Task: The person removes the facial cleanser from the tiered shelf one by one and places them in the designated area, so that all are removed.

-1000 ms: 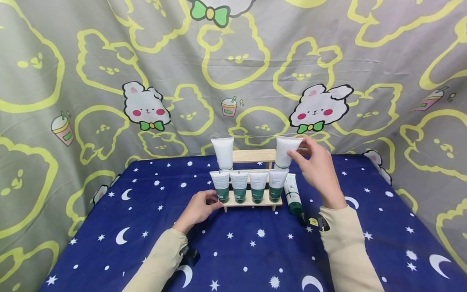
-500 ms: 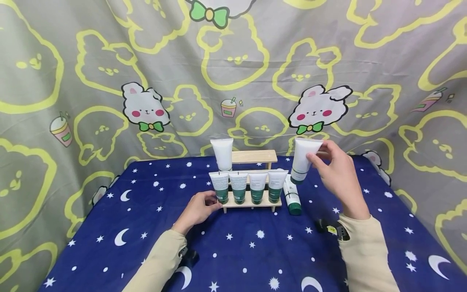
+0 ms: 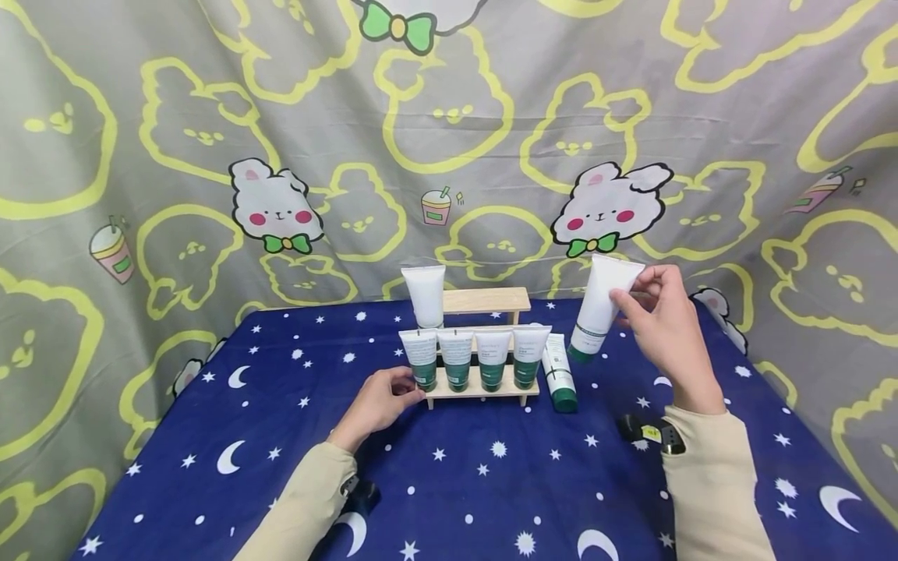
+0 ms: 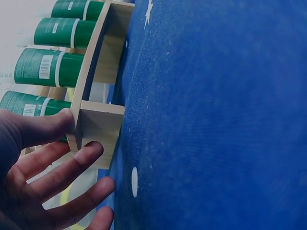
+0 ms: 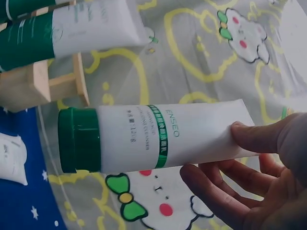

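- I see the right hand (image 3: 662, 331) with thumb and fingers pinched on the flat crimped end of a large white plastic squeeze tube with a green cap (image 3: 605, 300); the tube tilts in the air, cap end lowest, to the left of that hand.
- On the right wrist camera I can read "ENSEO" beside its green band.
- The left hand (image 3: 379, 401) pinches the near left end of a pale wooden tiered stand (image 3: 487, 300), thumb at the front shelf's edge, its other fingers spread below.
- Between the hands I have four small white-and-green tubes (image 3: 493, 354) upright on the front shelf, caps down; behind them, beyond the left hand, a plain white upright tube (image 3: 425, 296).
- Just right of the stand, left of the right hand, a slim white tube with a dark green cap (image 3: 560, 374) lies on the cloth, cap toward the person.
- Under both hands spreads a dark blue tablecloth with white stars, moons and dots (image 3: 484, 499).
- Beyond the hands I see a grey fabric curtain with yellow outlines and white rabbit faces (image 3: 351, 117), softly creased, hanging behind the table's far edge.
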Demonstrator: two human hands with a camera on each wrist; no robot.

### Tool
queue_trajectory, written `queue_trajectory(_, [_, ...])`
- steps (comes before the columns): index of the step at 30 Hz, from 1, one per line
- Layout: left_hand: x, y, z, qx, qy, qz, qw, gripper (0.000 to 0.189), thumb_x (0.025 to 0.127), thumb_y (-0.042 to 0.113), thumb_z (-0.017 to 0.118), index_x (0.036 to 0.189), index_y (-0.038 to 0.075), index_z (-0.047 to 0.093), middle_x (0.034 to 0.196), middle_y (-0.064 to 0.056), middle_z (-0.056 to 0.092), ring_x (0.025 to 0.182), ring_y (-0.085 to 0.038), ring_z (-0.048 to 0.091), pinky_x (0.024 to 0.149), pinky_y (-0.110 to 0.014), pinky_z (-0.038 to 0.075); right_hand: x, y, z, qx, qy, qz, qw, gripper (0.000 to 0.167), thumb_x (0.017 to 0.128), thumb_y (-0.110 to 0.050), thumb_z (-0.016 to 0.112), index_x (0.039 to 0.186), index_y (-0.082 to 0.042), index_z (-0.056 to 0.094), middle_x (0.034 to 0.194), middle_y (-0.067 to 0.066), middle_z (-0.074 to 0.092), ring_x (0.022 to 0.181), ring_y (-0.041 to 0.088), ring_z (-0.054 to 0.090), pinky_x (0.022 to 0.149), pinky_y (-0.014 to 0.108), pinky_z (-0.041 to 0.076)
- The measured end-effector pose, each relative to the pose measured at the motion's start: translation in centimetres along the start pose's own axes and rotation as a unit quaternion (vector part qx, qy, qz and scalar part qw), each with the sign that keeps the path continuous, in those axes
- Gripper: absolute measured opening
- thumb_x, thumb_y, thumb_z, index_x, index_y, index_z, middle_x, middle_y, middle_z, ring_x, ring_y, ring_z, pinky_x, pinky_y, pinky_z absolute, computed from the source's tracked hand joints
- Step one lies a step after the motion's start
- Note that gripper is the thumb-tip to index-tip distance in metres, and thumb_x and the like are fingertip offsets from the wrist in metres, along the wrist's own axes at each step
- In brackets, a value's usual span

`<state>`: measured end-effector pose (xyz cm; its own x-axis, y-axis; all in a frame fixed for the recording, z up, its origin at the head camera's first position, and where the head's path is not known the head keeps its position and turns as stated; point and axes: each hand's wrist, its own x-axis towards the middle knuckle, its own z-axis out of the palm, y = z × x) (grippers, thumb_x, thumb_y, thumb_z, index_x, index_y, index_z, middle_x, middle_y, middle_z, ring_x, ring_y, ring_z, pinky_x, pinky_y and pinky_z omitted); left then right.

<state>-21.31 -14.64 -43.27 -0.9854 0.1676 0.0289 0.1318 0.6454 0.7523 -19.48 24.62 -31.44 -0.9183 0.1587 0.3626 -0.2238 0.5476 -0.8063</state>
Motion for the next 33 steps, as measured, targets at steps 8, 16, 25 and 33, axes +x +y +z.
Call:
queue_trajectory(8, [-0.2, 0.1, -0.2, -0.004, -0.001, -0.005, 1.0, 0.02, 0.09, 0.017, 0.079, 0.108, 0.008, 0.074, 0.092, -0.002, 0.076, 0.086, -0.015, 0.069, 0.081, -0.039, 0.053, 0.9, 2.1, 0.4, -0.004, -0.024, 0.023, 0.9994, 0.041, 0.105, -0.022, 0.058, 0.128, 0.002, 0.034, 0.126, 0.029, 0.06, 0.09, 0.013, 0.062, 0.064, 0.021, 0.057])
queue_trajectory(16, [0.2, -0.3, 0.1, -0.002, 0.003, -0.001, 1.0, 0.018, 0.09, 0.017, 0.079, 0.107, 0.011, 0.075, 0.09, 0.0, 0.076, 0.083, -0.013, 0.068, 0.079, -0.038, 0.053, 1.6, 5.0, 0.7, 0.015, -0.052, 0.064, 0.9965, 0.044, 0.106, -0.026, 0.055, 0.131, 0.003, 0.033, 0.128, 0.03, 0.057, 0.098, 0.022, 0.06, 0.066, 0.028, 0.06])
queue_trajectory(25, [0.1, -0.4, 0.2, 0.002, 0.003, 0.003, 1.0, 0.019, 0.089, 0.016, 0.08, 0.107, 0.01, 0.075, 0.09, -0.001, 0.076, 0.083, -0.013, 0.069, 0.08, -0.037, 0.053, 1.9, 8.4, 1.5, 0.016, -0.137, 0.095, 0.9859, 0.039, 0.105, -0.022, 0.058, 0.125, 0.002, 0.036, 0.112, 0.024, 0.059, 0.086, 0.015, 0.062, 0.072, 0.043, 0.062])
queue_trajectory(33, [0.2, -0.4, 0.1, 0.006, -0.001, 0.004, 1.0, 0.02, 0.09, 0.017, 0.079, 0.108, 0.009, 0.075, 0.092, -0.002, 0.076, 0.085, -0.015, 0.069, 0.082, -0.04, 0.054, 2.0, 10.1, 2.4, 0.035, -0.183, 0.122, 0.9749, 0.039, 0.106, -0.02, 0.058, 0.127, 0.004, 0.036, 0.107, 0.018, 0.056, 0.086, 0.019, 0.061, 0.071, 0.042, 0.062])
